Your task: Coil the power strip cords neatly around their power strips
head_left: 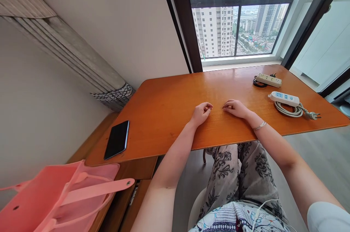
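Observation:
My left hand rests on the orange-brown wooden table, its fingers loosely curved with nothing in them. Across a short gap lies my right hand, also empty, its loosely bent fingers pointing towards the left one. A thin silver bangle circles the right wrist. Neither hand touches any object besides the tabletop. Nearest to the right hand is a white power strip with its grey cord coiled beside it. Behind that sits a cream power strip with a black cord.
On the table's left end lies a dark-screened tablet. A pink bag stands at the lower left beside the table. A tied grey curtain hangs by the wall. Beyond the far edge is a window.

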Motion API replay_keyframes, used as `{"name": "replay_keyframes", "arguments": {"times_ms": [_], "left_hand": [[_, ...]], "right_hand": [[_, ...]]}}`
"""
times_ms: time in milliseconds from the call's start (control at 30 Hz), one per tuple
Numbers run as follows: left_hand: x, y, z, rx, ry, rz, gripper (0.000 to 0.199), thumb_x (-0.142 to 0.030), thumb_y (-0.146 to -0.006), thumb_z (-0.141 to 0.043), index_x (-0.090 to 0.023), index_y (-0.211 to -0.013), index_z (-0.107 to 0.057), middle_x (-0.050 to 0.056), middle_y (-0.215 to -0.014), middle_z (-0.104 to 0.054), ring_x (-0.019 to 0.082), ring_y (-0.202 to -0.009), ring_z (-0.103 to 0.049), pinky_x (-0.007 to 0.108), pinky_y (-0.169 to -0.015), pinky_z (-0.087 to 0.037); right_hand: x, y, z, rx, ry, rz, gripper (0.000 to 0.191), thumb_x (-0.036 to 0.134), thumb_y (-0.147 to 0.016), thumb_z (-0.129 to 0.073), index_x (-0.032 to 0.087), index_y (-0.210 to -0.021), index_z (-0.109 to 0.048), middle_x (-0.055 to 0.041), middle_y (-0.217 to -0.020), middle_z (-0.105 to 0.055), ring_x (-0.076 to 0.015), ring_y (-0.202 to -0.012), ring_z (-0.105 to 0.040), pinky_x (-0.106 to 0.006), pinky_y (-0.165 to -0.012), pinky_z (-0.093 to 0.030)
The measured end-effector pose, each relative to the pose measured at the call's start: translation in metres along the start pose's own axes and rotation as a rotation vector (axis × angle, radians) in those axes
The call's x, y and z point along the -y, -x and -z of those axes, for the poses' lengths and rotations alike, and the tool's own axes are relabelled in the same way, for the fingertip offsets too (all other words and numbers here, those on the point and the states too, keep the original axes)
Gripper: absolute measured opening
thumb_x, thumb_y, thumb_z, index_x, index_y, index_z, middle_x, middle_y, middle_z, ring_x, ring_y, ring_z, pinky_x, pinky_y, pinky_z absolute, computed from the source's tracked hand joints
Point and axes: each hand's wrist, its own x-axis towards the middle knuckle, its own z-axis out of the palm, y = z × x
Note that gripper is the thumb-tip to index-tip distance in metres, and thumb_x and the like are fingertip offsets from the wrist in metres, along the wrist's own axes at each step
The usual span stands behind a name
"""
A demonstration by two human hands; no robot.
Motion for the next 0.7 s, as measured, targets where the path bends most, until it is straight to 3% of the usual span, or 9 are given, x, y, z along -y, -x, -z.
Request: {"name": "replay_keyframes", "arguments": {"times_ms": [233,333,400,567,633,700], "left_hand": [[0.000,0.000,0.000,-0.017,0.020,0.006,0.013,-0.026,-0.081,-0.056,-0.020,-0.086,-0.065,0.000,-0.071,-0.065,0.014,-0.062,-0.060,0.027,-0.060,-0.048],[-0.001,0.001,0.000,-0.007,0.011,0.007,0.013,-0.024,-0.081,-0.056,-0.019,-0.087,-0.066,0.001,-0.072,-0.065,0.014,-0.063,-0.060,0.027,-0.060,-0.048],[-0.002,0.001,-0.001,0.001,0.002,0.009,0.013,-0.024,-0.081,-0.055,-0.019,-0.088,-0.066,0.001,-0.074,-0.066,0.014,-0.064,-0.060,0.027,-0.061,-0.048],[-0.004,0.002,-0.002,0.037,0.000,0.005,0.014,-0.024,-0.083,-0.053,-0.018,-0.089,-0.065,0.003,-0.079,-0.067,0.015,-0.067,-0.061,0.027,-0.063,-0.049],[-0.004,0.002,-0.003,0.049,-0.003,-0.001,0.014,-0.023,-0.083,-0.053,-0.018,-0.089,-0.065,0.003,-0.082,-0.068,0.014,-0.067,-0.061,0.027,-0.063,-0.049],[-0.005,0.002,-0.003,0.052,-0.008,-0.006,0.014,-0.022,-0.083,-0.053,-0.019,-0.088,-0.065,0.003,-0.083,-0.069,0.014,-0.068,-0.062,0.027,-0.064,-0.049]], "right_hand": [[0.022,0.012,0.014,-0.329,-0.337,-0.070,0.028,0.044,-0.087,-0.063,0.024,-0.104,-0.074,-0.0074,-0.112,-0.068,-0.0186,-0.095,-0.066,-0.033,-0.084,-0.055],[0.027,0.037,0.029,-0.425,-0.284,-0.090,0.030,0.043,-0.088,-0.062,0.025,-0.109,-0.071,-0.0076,-0.115,-0.066,-0.0191,-0.095,-0.066,-0.036,-0.083,-0.055],[0.025,0.058,0.044,-0.489,-0.126,-0.115,0.031,0.040,-0.087,-0.062,0.025,-0.113,-0.069,-0.0087,-0.119,-0.065,-0.0208,-0.096,-0.067,-0.038,-0.083,-0.055],[0.000,0.107,0.108,-0.697,0.322,-0.195,0.037,0.024,-0.081,-0.055,0.021,-0.116,-0.066,-0.0133,-0.128,-0.061,-0.0280,-0.123,-0.057,-0.048,-0.105,-0.045],[-0.013,0.122,0.140,-0.714,0.423,-0.336,0.037,0.019,-0.075,-0.054,0.019,-0.110,-0.067,-0.0151,-0.125,-0.063,-0.0292,-0.125,-0.055,-0.048,-0.110,-0.040],[-0.027,0.134,0.171,-0.652,0.475,-0.534,0.044,0.021,-0.072,-0.058,0.017,-0.115,-0.064,-0.0186,-0.128,-0.060,-0.0335,-0.130,-0.050,-0.049,-0.109,-0.039]]}}
